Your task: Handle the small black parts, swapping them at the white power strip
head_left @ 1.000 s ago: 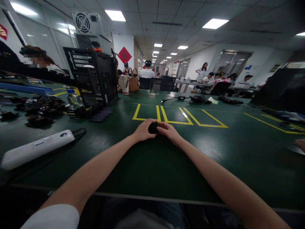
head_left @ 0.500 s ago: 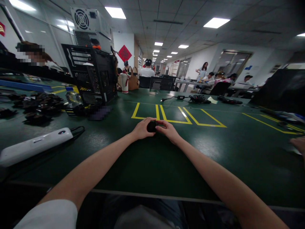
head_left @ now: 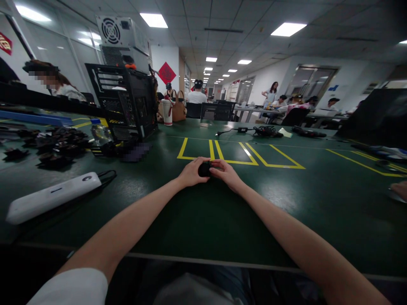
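Note:
Between my two hands is a small round black object (head_left: 204,169), just above or on the green table (head_left: 197,220); its exact kind is too dark to make out. My left hand (head_left: 191,173) curls around its left side, thumb below and fingers over the top. From the right, the fingertips of my right hand (head_left: 225,173) press against it. Beyond the hands, yellow tape outlines (head_left: 237,162) mark the tabletop.
At left lie a white power-bank-like device (head_left: 54,198) with a black strap and a pile of black parts (head_left: 60,142). An open computer case (head_left: 127,97) stands behind them, near a paper cup (head_left: 167,112). Black cables (head_left: 265,131) lie at the back. Another person's hand (head_left: 400,189) shows at right.
Both hands keep hold of the round black object with hardly any change in grip. The whole view has shifted slightly, so things appear a little further right.

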`<control>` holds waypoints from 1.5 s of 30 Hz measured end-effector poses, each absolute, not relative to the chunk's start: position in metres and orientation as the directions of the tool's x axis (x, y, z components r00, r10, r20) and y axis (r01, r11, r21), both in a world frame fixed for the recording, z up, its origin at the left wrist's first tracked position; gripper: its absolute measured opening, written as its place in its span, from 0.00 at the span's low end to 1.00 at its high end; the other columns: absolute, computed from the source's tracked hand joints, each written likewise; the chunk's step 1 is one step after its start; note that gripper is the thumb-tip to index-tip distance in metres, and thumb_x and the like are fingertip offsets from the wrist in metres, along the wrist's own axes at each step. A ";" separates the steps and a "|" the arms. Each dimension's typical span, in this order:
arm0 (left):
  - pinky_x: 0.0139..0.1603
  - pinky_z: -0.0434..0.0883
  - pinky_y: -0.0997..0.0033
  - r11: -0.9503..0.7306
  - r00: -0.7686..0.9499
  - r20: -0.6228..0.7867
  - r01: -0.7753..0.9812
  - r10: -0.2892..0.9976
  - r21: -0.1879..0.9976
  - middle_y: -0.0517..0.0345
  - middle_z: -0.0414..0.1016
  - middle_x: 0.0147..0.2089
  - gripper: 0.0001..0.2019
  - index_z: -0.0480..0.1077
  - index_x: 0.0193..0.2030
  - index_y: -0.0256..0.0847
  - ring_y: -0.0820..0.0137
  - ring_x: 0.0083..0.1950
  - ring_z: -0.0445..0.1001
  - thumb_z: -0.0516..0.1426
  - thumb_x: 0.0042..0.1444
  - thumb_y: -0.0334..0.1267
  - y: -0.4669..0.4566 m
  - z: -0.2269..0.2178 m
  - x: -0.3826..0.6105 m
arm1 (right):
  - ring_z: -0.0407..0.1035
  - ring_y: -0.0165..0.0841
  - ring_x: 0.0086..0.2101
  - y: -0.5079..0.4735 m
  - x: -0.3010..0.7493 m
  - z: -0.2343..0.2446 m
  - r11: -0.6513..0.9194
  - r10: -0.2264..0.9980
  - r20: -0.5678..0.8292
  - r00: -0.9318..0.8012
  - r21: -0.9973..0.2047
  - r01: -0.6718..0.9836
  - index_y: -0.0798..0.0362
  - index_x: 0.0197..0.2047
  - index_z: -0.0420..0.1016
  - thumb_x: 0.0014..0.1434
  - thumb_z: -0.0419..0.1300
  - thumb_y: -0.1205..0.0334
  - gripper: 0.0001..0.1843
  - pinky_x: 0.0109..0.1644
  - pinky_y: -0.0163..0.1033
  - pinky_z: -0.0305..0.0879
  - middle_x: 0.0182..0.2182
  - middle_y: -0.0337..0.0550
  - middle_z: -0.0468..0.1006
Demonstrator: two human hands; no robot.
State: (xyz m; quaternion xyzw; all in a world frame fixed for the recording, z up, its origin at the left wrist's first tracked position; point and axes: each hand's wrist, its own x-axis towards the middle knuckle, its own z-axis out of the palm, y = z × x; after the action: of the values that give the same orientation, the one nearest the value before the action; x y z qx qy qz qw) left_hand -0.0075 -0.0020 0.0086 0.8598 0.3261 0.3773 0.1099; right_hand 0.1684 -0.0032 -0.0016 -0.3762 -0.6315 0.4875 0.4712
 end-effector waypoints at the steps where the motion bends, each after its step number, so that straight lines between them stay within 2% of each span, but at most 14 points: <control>1: 0.48 0.64 0.60 -0.762 0.503 0.576 0.477 0.645 0.438 0.54 0.64 0.49 0.30 0.56 0.52 0.43 0.62 0.49 0.65 0.60 0.41 0.36 -0.002 0.009 -0.008 | 0.68 0.29 0.36 -0.003 0.169 -0.002 0.231 0.936 0.216 -0.278 -0.973 0.022 0.50 0.41 0.65 0.45 0.61 0.59 0.18 0.45 0.43 0.64 0.41 0.41 0.69; 6: 0.49 0.64 0.61 -0.759 0.508 0.565 0.476 0.650 0.444 0.54 0.64 0.50 0.30 0.56 0.53 0.43 0.62 0.50 0.65 0.60 0.41 0.36 -0.004 0.011 -0.007 | 0.67 0.30 0.38 -0.004 0.171 -0.002 0.293 0.915 0.264 -0.305 -0.955 0.053 0.52 0.40 0.65 0.44 0.63 0.61 0.18 0.47 0.42 0.63 0.38 0.40 0.69; 12: 0.48 0.64 0.61 -0.753 0.508 0.557 0.476 0.657 0.454 0.54 0.64 0.50 0.30 0.57 0.53 0.42 0.62 0.50 0.65 0.60 0.41 0.35 -0.004 0.012 -0.006 | 0.68 0.29 0.34 -0.005 0.170 -0.002 0.292 0.920 0.274 -0.278 -0.956 0.022 0.50 0.36 0.65 0.46 0.61 0.58 0.13 0.43 0.44 0.65 0.36 0.39 0.68; 18: 0.47 0.65 0.61 -0.735 0.500 0.540 0.478 0.677 0.480 0.54 0.64 0.50 0.29 0.57 0.53 0.43 0.62 0.49 0.66 0.60 0.41 0.34 -0.006 0.013 -0.006 | 0.67 0.31 0.37 -0.003 0.169 0.000 0.222 0.934 0.204 -0.292 -0.975 0.031 0.51 0.42 0.65 0.46 0.61 0.60 0.17 0.47 0.46 0.64 0.40 0.43 0.68; 25: 0.47 0.65 0.61 -0.741 0.499 0.548 0.473 0.671 0.477 0.54 0.64 0.50 0.30 0.56 0.53 0.43 0.62 0.49 0.66 0.60 0.40 0.34 -0.006 0.013 -0.006 | 0.66 0.31 0.41 -0.008 0.171 0.003 0.286 0.897 0.267 -0.351 -0.958 0.002 0.50 0.40 0.63 0.43 0.63 0.66 0.19 0.50 0.45 0.61 0.39 0.40 0.69; 29: 0.47 0.64 0.61 -0.748 0.504 0.554 0.472 0.663 0.466 0.53 0.64 0.50 0.30 0.56 0.53 0.43 0.62 0.49 0.66 0.60 0.40 0.35 -0.005 0.012 -0.007 | 0.67 0.32 0.41 -0.009 0.173 0.002 0.258 0.899 0.233 -0.370 -0.966 0.018 0.50 0.40 0.62 0.43 0.63 0.64 0.20 0.49 0.46 0.61 0.38 0.40 0.70; 35: 0.48 0.64 0.60 -0.753 0.505 0.560 0.475 0.657 0.455 0.54 0.64 0.49 0.30 0.56 0.53 0.43 0.62 0.49 0.65 0.60 0.41 0.35 -0.004 0.012 -0.007 | 0.68 0.30 0.36 -0.005 0.172 -0.004 0.235 0.916 0.217 -0.337 -0.972 0.014 0.48 0.40 0.62 0.48 0.60 0.57 0.16 0.45 0.44 0.64 0.37 0.39 0.70; 41: 0.49 0.64 0.61 -0.759 0.504 0.569 0.474 0.649 0.445 0.54 0.64 0.50 0.30 0.57 0.53 0.43 0.62 0.50 0.65 0.60 0.41 0.34 -0.004 0.012 -0.006 | 0.68 0.31 0.38 -0.001 0.171 -0.006 0.240 0.918 0.220 -0.330 -0.971 0.020 0.49 0.43 0.63 0.47 0.60 0.60 0.19 0.47 0.45 0.63 0.40 0.41 0.69; 45: 0.49 0.64 0.61 -0.760 0.500 0.574 0.477 0.648 0.442 0.55 0.64 0.50 0.30 0.56 0.53 0.44 0.63 0.50 0.65 0.60 0.40 0.34 -0.003 0.011 -0.007 | 0.66 0.31 0.42 -0.002 0.170 -0.002 0.287 0.893 0.282 -0.351 -0.957 -0.040 0.50 0.39 0.64 0.41 0.63 0.66 0.19 0.52 0.44 0.59 0.41 0.40 0.68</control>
State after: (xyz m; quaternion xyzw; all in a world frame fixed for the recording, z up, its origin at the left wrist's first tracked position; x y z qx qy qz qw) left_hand -0.0066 -0.0027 0.0107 0.8585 0.3278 0.3778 0.1132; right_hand 0.1705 -0.0025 -0.0023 -0.3269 -0.6525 0.4995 0.4667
